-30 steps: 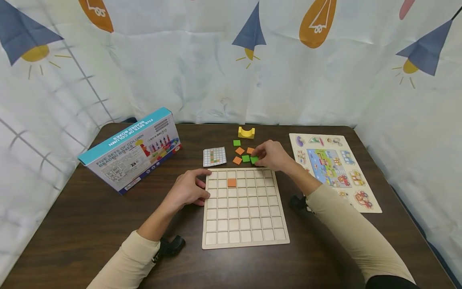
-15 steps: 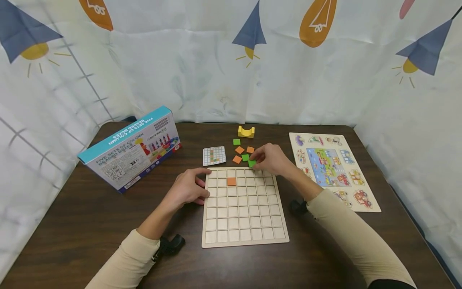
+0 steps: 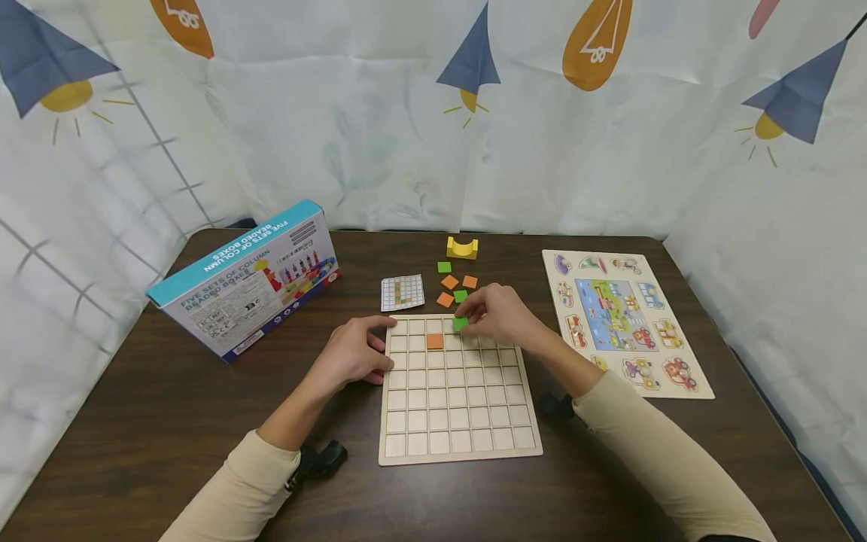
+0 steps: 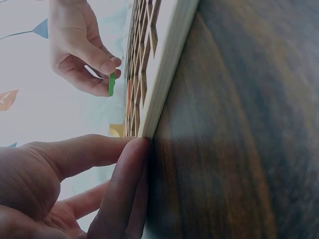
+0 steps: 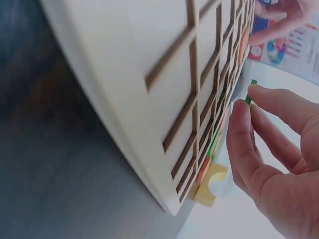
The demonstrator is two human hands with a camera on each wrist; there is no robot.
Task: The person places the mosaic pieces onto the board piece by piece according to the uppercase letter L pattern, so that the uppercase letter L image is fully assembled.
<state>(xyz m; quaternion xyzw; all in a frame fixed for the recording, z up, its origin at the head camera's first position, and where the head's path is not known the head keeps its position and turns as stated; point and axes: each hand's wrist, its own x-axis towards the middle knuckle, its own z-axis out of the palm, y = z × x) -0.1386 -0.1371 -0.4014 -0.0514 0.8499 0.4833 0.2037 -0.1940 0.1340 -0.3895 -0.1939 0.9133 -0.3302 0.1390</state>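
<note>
My right hand (image 3: 497,312) pinches a green square tile (image 3: 460,324) between thumb and fingertips, over the top row of the wooden grid board (image 3: 467,457). The right wrist view shows this green tile (image 5: 251,92) edge-on, raised above the grid. My left hand (image 3: 352,350) rests at the board's upper left side, its fingertips (image 4: 137,147) touching the edge. An orange tile (image 3: 434,342) lies in a second-row cell, third from the left. Behind the board are loose orange tiles (image 3: 450,281) and green tiles (image 3: 443,267).
A small patterned grid card (image 3: 403,293) lies behind the board's left corner. A yellow arch block (image 3: 462,248) stands at the back. To the left is a large toy box (image 3: 250,290); to the right, a picture puzzle board (image 3: 677,301) sits partly under the right forearm.
My right hand has lifted a green tile from the loose group and brought it toward me and slightly left, over the board's top row. My left hand has stayed at the board's edge.
</note>
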